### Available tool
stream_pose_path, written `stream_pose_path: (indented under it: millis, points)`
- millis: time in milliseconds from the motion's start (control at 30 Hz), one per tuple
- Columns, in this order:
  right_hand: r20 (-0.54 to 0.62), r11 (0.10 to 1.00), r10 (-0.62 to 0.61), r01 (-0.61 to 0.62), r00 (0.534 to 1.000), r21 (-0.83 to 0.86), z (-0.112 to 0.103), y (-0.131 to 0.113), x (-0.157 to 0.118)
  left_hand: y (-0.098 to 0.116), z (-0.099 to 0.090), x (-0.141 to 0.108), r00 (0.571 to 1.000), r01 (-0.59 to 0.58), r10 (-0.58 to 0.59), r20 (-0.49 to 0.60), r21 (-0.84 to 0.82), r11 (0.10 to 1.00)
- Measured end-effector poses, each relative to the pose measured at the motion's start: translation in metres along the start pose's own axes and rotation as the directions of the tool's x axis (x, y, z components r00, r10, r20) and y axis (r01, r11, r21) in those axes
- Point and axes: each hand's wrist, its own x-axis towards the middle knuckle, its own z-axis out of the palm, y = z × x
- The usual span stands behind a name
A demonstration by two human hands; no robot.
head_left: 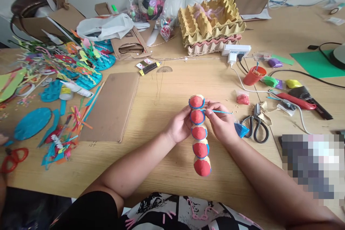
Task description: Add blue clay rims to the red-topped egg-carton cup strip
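Gripping a red-domed strip, the left hand faces the right hand pinching a slim stick.

The egg-carton strip sits between the left hand and right hand, over the table's near middle. Left lies a cardboard sheet; near left, scissors. Right of the right hand lie shears, with a cup farther back. Egg trays stack far middle, behind a power strip.

left hand partly hidden behind 5-domed strip, pixelated object
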Motion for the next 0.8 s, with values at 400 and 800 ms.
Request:
stream_pose_path:
  millis: [400,800]
  points:
    - [0.007,0.979,-0.127,0.126,0.992,-0.159,0.006,-0.020,-0.001,-0.002,-0.006,-0.002,0.993,0.117,-0.118,0.002,0.052,0.992]
    - [0.049,0.914,-0.296,0.298,0.954,-0.276,0.003,-0.017,-0.001,0.006,0.009,-0.009,0.962,0.272,-0.270,0.037,-0.231,0.934]
